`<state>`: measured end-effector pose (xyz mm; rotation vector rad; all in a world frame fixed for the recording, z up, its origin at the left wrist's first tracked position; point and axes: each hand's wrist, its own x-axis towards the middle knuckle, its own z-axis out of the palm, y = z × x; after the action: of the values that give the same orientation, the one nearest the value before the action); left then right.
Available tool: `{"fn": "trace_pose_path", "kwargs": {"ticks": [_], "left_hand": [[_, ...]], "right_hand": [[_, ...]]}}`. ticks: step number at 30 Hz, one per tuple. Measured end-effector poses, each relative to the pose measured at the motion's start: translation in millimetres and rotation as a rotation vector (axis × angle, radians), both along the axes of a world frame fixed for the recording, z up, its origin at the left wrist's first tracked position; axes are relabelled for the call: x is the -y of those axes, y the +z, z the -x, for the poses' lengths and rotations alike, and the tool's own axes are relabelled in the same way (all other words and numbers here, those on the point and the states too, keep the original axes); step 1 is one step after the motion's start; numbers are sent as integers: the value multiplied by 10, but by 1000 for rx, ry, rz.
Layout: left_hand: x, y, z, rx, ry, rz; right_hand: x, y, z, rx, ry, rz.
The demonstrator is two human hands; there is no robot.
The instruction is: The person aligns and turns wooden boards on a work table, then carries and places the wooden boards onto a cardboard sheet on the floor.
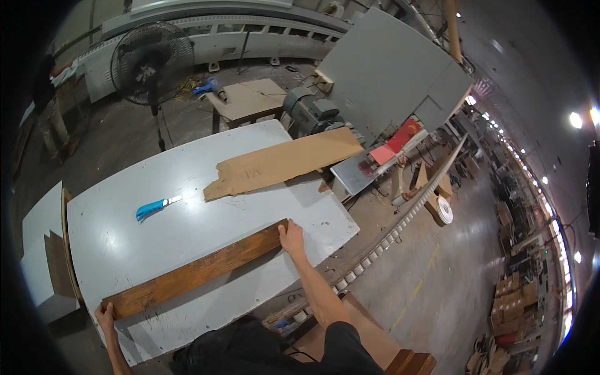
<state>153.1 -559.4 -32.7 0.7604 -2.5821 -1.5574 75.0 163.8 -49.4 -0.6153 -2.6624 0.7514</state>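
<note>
A long brown wooden board [197, 270] is held between my hands, tilted on its edge over the white table [244, 219]. My left hand [106, 315] grips its left end, at the table's near left edge. At the other end, my right hand [290, 237] is closed round the board's corner, thumb on the face toward me. Beyond the board lies a blue-handled knife [156, 207] with a pale blade. Farther back, a torn sheet of brown cardboard [284, 164] stretches across the table's far right edge.
A floor fan [152, 62] stands behind the table. A small bench [250, 100] holds a blue heat gun [212, 88]. A motor [310, 111] and a large grey machine cabinet [384, 78] stand at the back right. A roller rail [387, 240] runs along the right. Wooden pieces [409, 362] lie near my right elbow.
</note>
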Motion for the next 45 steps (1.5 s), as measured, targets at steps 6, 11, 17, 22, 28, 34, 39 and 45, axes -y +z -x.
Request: {"fn": "trace_pose_path", "kwargs": {"ticks": [6,11,17,22,28,34,39,45], "left_hand": [[-245,58,33,-89,49,-29],[-132,19,18,-157,-27,-102],[-55,-106,40,-119,18,-46],[169,-357,168,53,31,-42],[589,-669,231,174,141,112],[174,-24,68,-18,-59,-114],[281,-102,148,-109,220,-47],[692,-486,510,-135,288,32]], "right_hand": [[-32,-5,-1,37,-25,12],[3,21,36,-5,11,36],[-56,99,10,-3,28,16],[-87,-65,42,20,-5,-12],[-27,99,5,68,20,66],[-345,80,-2,39,27,280],[-860,4,13,-323,-196,1276],[-1467,344,248,-640,-414,1506]]}}
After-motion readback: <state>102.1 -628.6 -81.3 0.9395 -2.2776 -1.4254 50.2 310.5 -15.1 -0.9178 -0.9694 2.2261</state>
